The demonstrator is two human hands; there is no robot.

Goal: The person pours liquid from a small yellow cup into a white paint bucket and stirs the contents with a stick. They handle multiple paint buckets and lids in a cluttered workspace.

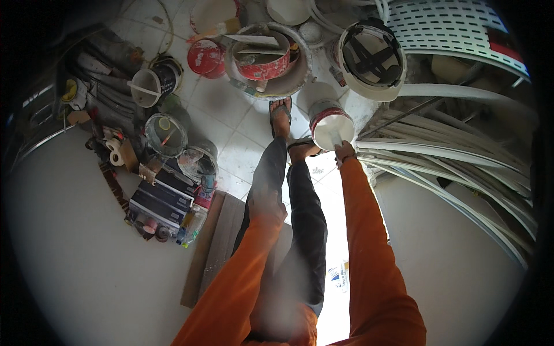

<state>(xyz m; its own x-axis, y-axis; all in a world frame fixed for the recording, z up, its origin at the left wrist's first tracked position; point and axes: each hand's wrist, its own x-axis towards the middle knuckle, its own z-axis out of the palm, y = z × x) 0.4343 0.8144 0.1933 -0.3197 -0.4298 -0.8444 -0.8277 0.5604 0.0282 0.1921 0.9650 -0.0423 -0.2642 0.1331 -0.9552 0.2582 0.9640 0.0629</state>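
My right hand (345, 152) is closed round a pale, stick-like tool (336, 137) at the near rim of a paint bucket (329, 120). The tool's far end reaches over or into the white inside of the bucket; I cannot make out its kind. A dark red band runs round the bucket, which stands by my right foot. My left hand (268, 206) is at my left knee, over the dark trouser leg. Blur smears its fingers, and nothing is visible in it.
Ahead stands a large round tub (303, 69) with a red bucket (262, 70) inside. An upturned safety helmet (372, 60) lies at the right, above long bundled white strips (450, 150). Dirty buckets (167, 135), dark boxes (161, 199) and wooden boards (216, 248) are on the left.
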